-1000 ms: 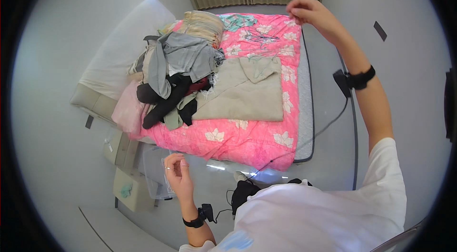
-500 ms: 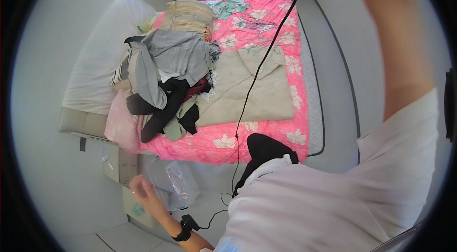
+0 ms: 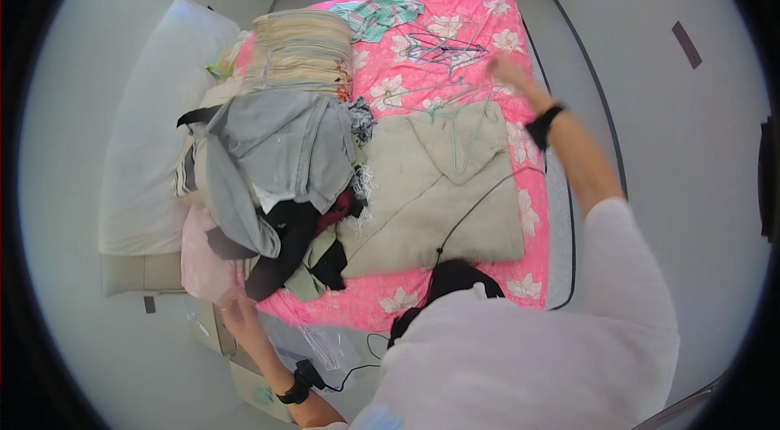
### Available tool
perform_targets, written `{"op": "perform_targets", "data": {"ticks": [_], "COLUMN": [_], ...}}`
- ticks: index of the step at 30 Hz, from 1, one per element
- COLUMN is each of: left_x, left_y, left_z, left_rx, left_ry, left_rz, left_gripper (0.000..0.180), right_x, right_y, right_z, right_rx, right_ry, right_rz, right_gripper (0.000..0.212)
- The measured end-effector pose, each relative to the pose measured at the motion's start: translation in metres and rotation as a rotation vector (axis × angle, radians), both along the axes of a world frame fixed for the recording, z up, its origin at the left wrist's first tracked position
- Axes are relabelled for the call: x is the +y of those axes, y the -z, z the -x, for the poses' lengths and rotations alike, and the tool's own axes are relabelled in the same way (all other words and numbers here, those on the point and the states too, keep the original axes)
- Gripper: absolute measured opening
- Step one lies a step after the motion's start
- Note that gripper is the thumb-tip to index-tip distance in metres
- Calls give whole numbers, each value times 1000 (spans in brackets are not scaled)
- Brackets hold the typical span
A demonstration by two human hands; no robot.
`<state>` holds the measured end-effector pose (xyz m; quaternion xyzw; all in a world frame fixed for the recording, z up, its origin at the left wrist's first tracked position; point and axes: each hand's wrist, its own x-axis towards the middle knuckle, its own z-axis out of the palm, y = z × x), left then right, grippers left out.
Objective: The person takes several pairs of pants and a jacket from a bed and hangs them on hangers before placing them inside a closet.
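Across the pink, white-flowered bed lie slender blue-green hangers. The right hand, raised out of view moments ago, now hovers within reach of them; the left hand has come beside the pale-pink cloth bundle. Blur hides whether either hand's fingers grip anything.

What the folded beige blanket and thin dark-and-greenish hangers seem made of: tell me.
Beige blanket: probably woven or felted fabric, matte, judging by its soft folds. Hangers: likely coated wire or plastic, given slender coloured rods; finish too small to settle.
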<state>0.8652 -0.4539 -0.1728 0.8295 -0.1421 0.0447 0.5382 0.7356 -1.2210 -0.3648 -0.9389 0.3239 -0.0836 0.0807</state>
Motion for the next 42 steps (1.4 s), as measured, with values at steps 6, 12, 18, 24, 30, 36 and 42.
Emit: {"op": "perform_targets", "data": {"ticks": [6,12,18,24,30,36,42], "left_x": [-76,-86,-89,-143,-201,-185,-202], "left_y": [111,237,293,306,300,309,276], "left_z": [-91,-101,-127,-187,-223,-279,-283], "left_rx": [41,242,458,-77,-3,-101,-132], "left_ry": [203,172,72,80,-31,107,139], "left_rz": [-493,-550,-476,-754,-1133,-1213,-1038], "left_gripper": [16,23,58,77,73,42,31], "right_x": [124,171,205,191,163,145,189], "right_y": [226,294,262,222,46,-14,9], "right_z": [14,-7,-41,16,96,148,161], "right_rx": [22,74,203,310,-314,-848,-918], "right_ry": [325,475,657,556,329,34,-36], "right_rz": [-648,-584,-465,-537,-1437,-1875,-2036], "right_gripper": [88,101,96,101,71,60,71]}}
